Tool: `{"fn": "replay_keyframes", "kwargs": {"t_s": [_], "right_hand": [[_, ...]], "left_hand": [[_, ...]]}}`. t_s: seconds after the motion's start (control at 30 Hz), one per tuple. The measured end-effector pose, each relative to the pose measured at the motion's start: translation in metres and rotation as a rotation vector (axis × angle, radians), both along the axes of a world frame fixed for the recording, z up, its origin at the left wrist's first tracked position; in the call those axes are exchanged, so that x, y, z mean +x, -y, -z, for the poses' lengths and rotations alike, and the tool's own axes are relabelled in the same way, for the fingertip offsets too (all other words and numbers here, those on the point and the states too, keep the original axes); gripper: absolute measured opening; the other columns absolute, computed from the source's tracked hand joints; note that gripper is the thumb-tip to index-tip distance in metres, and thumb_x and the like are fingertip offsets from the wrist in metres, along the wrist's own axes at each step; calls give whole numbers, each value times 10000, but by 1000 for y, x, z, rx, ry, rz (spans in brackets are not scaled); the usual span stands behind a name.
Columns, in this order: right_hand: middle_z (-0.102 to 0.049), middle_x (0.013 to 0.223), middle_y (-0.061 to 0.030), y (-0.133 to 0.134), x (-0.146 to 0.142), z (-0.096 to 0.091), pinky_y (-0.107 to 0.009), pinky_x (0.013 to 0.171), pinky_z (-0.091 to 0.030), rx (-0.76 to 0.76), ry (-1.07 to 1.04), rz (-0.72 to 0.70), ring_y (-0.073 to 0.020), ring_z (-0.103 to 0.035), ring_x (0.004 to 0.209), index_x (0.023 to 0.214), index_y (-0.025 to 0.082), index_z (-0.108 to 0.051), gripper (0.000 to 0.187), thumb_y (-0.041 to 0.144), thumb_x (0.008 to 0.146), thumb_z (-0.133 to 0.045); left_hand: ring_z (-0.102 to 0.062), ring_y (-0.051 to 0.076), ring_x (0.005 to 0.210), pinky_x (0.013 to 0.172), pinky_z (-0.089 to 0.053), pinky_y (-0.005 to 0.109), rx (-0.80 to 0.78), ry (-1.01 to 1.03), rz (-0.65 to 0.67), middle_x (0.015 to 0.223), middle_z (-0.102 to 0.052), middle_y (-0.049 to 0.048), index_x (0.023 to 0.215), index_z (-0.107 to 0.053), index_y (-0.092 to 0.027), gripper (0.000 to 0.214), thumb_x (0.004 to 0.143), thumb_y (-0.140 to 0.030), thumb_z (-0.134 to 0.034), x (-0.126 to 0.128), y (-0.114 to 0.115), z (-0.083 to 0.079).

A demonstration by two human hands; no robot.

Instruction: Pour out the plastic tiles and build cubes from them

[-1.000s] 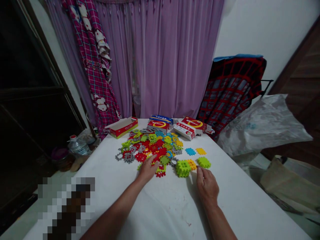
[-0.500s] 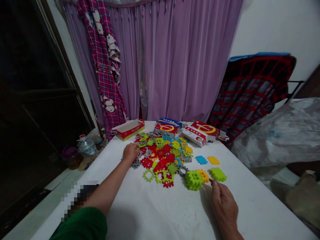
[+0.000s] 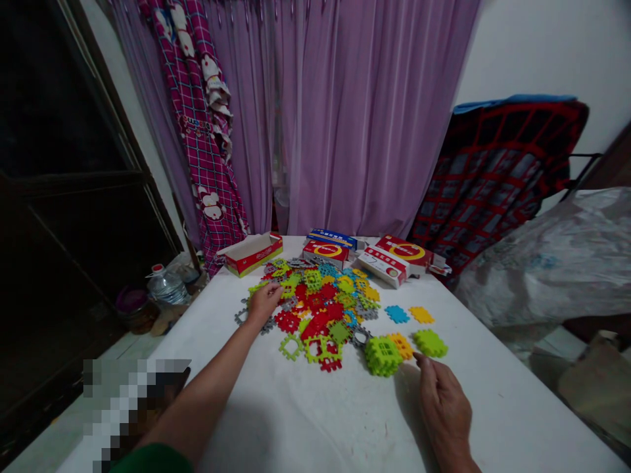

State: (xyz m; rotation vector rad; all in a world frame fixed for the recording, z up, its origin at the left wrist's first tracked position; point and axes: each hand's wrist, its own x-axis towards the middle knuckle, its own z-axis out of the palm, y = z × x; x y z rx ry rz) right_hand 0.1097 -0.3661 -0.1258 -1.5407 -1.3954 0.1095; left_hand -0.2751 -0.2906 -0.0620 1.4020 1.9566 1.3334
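Note:
My left hand point(image 3: 265, 303) reaches to the left side of a heap of interlocking plastic tiles point(image 3: 320, 305). Its fingers are pinched at a green tile with a window cutout point(image 3: 288, 289). On the right, my right hand point(image 3: 444, 402) is closed, its thumb and forefinger at the edge of an orange window tile point(image 3: 401, 345). That tile stands against a stack of green window tiles point(image 3: 383, 356). Just beyond the right hand lie several green tiles in a stack point(image 3: 430, 343), a blue tile point(image 3: 397, 314) and a yellow tile point(image 3: 422, 315).
An open red box point(image 3: 254, 255) stands at the back left of the white table point(image 3: 315, 414). A blue box point(image 3: 331, 238), a red box point(image 3: 325, 253) and more red-and-white boxes point(image 3: 385, 265) line the back. Purple curtains point(image 3: 355, 131) hang behind; a plastic bottle point(image 3: 167, 286) is on the left.
My left hand has moved slightly to the right over the heap, and a green tile now shows at its fingertips. My right hand stays almost still beside the orange tile.

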Motion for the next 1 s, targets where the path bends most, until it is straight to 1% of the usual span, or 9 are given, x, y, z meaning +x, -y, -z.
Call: {"fn": "replay_keyframes", "kwargs": {"t_s": [0.17, 0.27, 0.33, 0.47, 0.57, 0.7, 0.87, 0.93, 1.0], "right_hand": [[-724, 902, -116, 4, -7, -2, -357, 787, -502, 86, 19, -18, -244, -661, 865, 886, 167, -724, 602, 638, 926, -351], [-724, 870, -104, 8, -14, -7, -352, 777, -509, 191, 49, -56, -225, -661, 836, 860, 177, -707, 451, 531, 938, -437], [-724, 853, -87, 12, -21, -11, -345, 756, -515, 268, 97, -109, -210, -661, 817, 874, 189, -696, 326, 444, 931, -502], [-719, 857, -60, 21, -40, -20, -351, 723, -519, 357, 222, -219, -201, -657, 806, 973, 214, -681, 198, 374, 896, -594], [-719, 892, -56, 27, -53, -23, -356, 720, -524, 342, 248, -290, -200, -657, 821, 1039, 230, -666, 210, 362, 882, -621], [-722, 848, -47, 30, -62, -25, -330, 680, -535, 317, 168, -313, -178, -657, 754, 1018, 234, -666, 180, 342, 889, -602], [-717, 766, -47, 28, -62, -27, -288, 614, -536, 238, -6, -309, -156, -647, 653, 926, 211, -704, 201, 349, 896, -561], [-730, 796, -61, 27, -61, -26, -280, 602, -533, 184, -80, -297, -162, -658, 676, 924, 196, -714, 237, 372, 891, -559], [-739, 837, -70, 26, -61, -25, -274, 593, -529, 143, -152, -267, -166, -664, 695, 954, 183, -717, 273, 399, 879, -568]], "left_hand": [[-530, 109, 488, 493, -398, 219, -56, 310, 98, 571, -603, -24, 880, -681, -155, 506, 720, -632, -621, 40, 32, 8], [-490, 78, 456, 465, -353, 194, -102, 564, 222, 534, -568, -48, 844, -662, -156, 563, 595, -659, -714, 67, 50, 5], [-492, 70, 463, 467, -343, 186, -143, 611, 314, 526, -562, -51, 816, -652, -156, 546, 578, -639, -742, 84, 60, 0], [-476, 60, 459, 468, -319, 179, -223, 618, 480, 512, -555, -51, 774, -635, -156, 494, 610, -609, -744, 110, 73, -5], [-460, 60, 446, 455, -310, 185, -251, 622, 514, 514, -551, -50, 760, -619, -155, 495, 608, -612, -733, 124, 79, -2], [-482, 66, 464, 454, -315, 183, -269, 655, 525, 542, -571, -40, 832, -618, -152, 490, 622, -580, -728, 138, 84, 7], [-549, 95, 531, 465, -341, 197, -267, 608, 530, 687, -627, -29, 1060, -632, -177, 554, 614, -487, -744, 151, 89, 11], [-560, 110, 567, 490, -362, 210, -261, 520, 537, 700, -636, -19, 981, -661, -184, 458, 634, -478, -715, 152, 91, 8], [-550, 121, 598, 519, -369, 217, -205, 376, 563, 633, -602, -18, 761, -661, -186, 314, 683, -490, -664, 152, 94, 4]]}}
